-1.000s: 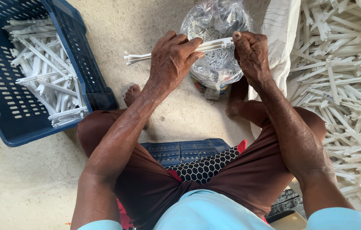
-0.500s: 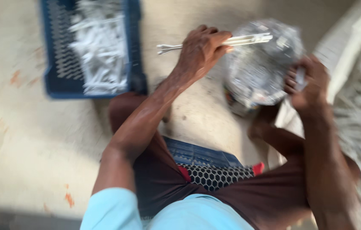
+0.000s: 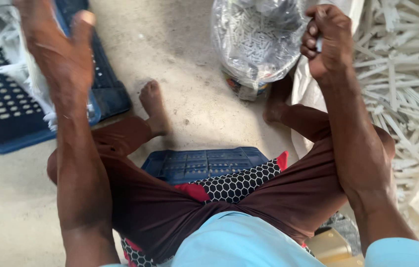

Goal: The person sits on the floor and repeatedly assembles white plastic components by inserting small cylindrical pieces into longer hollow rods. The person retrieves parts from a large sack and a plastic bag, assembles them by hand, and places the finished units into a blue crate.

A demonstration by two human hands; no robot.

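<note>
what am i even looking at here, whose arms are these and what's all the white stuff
This is one picture from a camera worn on a person's head, looking down, so the arms are that person's own. They sit on a low blue crate on a concrete floor. The left hand is spread open and blurred over a blue basket of white plastic sticks. The right hand is curled closed beside a clear plastic bag of small white pieces; what it grips is hidden. A big heap of white sticks lies at the right.
</note>
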